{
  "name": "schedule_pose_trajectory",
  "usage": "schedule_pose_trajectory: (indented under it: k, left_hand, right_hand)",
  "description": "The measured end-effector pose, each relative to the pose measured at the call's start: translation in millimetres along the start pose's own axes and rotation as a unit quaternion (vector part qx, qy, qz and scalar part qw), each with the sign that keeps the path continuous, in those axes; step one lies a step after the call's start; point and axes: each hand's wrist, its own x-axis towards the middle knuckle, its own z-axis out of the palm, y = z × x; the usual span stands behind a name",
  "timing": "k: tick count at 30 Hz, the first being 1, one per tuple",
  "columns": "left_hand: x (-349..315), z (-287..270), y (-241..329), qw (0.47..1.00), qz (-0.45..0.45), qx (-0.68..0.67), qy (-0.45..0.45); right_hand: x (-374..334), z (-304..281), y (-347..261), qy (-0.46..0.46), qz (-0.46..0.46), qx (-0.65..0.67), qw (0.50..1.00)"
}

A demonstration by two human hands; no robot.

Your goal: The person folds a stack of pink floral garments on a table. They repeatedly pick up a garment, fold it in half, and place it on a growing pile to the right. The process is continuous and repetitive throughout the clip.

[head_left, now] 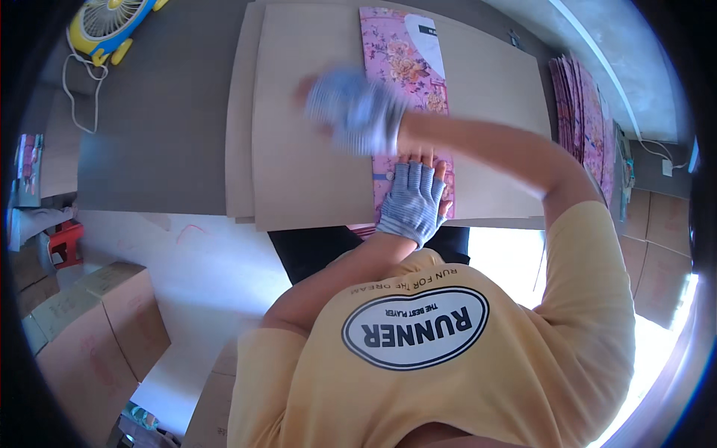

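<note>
A long, flat pink floral-printed piece [405, 60], with a white curved patch at its far end, lies on a stack of brown cardboard sheets [306, 175]. My left hand [414, 198], in a grey-blue striped fingerless glove, rests on the near part of this piece with its fingers stretched out. Crossing above it from the right, my right hand [347, 104] wears a matching glove and is over the cardboard just left of the pink piece. Motion smears its fingers, so whether they hold anything is unclear. My right wrist covers the middle of the pink piece.
At the right end of the dark table [160, 149] stands a row of similar pink floral pieces [582, 119]. A blue-and-yellow fan [112, 26] with a white cord is at the far left. Cardboard boxes [104, 321] and a red stool [66, 243] stand left on the floor.
</note>
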Motion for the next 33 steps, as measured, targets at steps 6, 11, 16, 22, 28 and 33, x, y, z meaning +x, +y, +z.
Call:
schedule_pose_trajectory:
  k: [6, 11, 16, 22, 28, 33]
  left_hand:
    - [-5, -2, 7, 0.998, 0.005, -0.036, -0.050]
    - [6, -17, 2, 0.997, 0.042, -0.009, -0.070]
    - [6, -11, -3, 0.986, 0.130, 0.086, -0.056]
    - [2, -9, 0, 0.986, 0.141, 0.084, -0.030]
    - [0, -4, 2, 0.987, 0.146, 0.058, -0.026]
    - [-6, 5, 11, 0.989, 0.131, 0.064, -0.016]
  right_hand:
    - [-7, 41, -16, -0.058, -0.118, -0.009, 0.991]
    - [34, 19, 111, 0.055, -0.010, -0.202, 0.978]
    - [84, 7, 202, 0.037, 0.028, -0.338, 0.940]
    - [109, -22, 230, -0.009, 0.118, -0.424, 0.898]
    - [79, 0, 187, 0.071, -0.032, -0.417, 0.905]
    - [11, 27, 68, 0.066, -0.185, -0.152, 0.969]
